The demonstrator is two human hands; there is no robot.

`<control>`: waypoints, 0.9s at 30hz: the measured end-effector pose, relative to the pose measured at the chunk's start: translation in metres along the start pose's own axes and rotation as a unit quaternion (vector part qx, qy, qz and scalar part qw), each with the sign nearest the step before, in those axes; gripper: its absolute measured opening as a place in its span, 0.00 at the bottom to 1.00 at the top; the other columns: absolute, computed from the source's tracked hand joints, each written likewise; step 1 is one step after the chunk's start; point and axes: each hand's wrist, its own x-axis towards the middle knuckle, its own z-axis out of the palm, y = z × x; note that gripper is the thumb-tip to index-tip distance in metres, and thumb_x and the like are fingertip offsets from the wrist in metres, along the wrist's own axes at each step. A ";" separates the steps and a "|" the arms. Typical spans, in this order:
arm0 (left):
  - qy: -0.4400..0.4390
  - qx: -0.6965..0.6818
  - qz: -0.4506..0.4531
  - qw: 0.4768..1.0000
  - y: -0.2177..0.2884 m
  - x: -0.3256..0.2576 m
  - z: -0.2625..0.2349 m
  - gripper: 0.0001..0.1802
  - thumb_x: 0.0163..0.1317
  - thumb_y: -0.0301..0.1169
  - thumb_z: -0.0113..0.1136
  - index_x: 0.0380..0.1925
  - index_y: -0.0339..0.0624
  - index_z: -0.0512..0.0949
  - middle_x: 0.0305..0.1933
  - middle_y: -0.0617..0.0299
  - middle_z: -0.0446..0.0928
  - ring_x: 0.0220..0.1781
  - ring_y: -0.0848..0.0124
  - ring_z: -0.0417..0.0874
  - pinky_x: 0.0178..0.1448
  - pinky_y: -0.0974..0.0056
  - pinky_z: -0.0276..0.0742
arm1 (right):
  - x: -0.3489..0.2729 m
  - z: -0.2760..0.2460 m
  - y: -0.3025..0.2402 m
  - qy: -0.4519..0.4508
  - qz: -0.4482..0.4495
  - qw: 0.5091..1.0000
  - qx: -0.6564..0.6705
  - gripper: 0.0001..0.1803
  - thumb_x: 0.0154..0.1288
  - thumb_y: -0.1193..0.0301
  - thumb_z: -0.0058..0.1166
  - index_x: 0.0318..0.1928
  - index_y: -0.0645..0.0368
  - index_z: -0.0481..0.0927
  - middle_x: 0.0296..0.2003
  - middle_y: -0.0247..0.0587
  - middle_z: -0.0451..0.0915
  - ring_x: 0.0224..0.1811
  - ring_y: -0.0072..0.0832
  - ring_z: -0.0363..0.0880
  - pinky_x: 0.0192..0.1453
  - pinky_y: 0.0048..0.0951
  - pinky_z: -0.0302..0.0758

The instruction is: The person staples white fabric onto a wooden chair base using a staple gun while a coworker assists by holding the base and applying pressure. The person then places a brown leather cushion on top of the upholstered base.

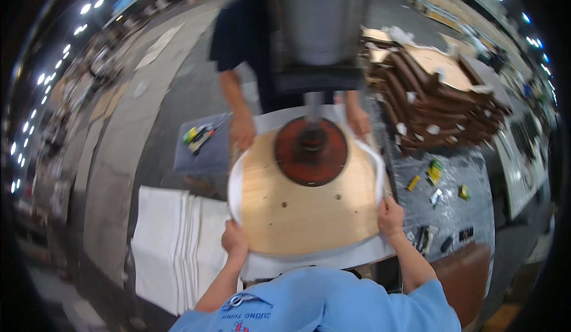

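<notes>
While the panel [309,228] is being carried by white padding [273,266] under a red disc [324,164], the padding's left edge is being pinched by the left hand [235,240], its right edge by the right hand [391,216]; its far corners are being touched by a co-worker's hands [242,132].

Blue shirt [357,302] | dark lettering [245,316], red mark [241,326] | yellow packet [435,171]: possibly print, too blurred

shirt [357,302]: light blue | sleeves [425,301]: short | chest: dark-blue lettering [245,316], red mark [241,327], pale ring [237,300]
</notes>
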 end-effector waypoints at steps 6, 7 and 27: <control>-0.025 -0.001 0.006 1.000 0.004 0.000 -0.004 0.16 0.80 0.43 0.48 0.45 0.43 0.78 0.36 0.37 0.87 0.42 0.35 0.88 0.48 0.34 0.80 | 0.001 -0.001 0.000 -0.009 0.008 1.000 0.016 0.14 0.76 0.66 0.56 0.33 0.61 0.75 0.24 0.57 0.77 0.27 0.58 0.79 0.32 0.48 0.73; -0.048 0.004 -0.004 0.999 0.005 0.000 -0.004 0.17 0.80 0.43 0.48 0.45 0.42 0.78 0.37 0.37 0.87 0.42 0.34 0.88 0.48 0.34 0.80 | 0.001 0.000 0.000 -0.018 0.046 0.999 -0.003 0.14 0.76 0.66 0.56 0.33 0.61 0.76 0.24 0.57 0.77 0.26 0.58 0.79 0.32 0.48 0.73; 0.003 -0.009 0.043 0.999 0.005 -0.003 -0.004 0.15 0.81 0.40 0.48 0.43 0.41 0.76 0.35 0.36 0.86 0.41 0.33 0.87 0.46 0.34 0.79 | 0.004 -0.005 0.000 0.000 0.053 0.999 0.011 0.20 0.76 0.58 0.58 0.30 0.61 0.77 0.26 0.60 0.80 0.31 0.61 0.82 0.34 0.54 0.74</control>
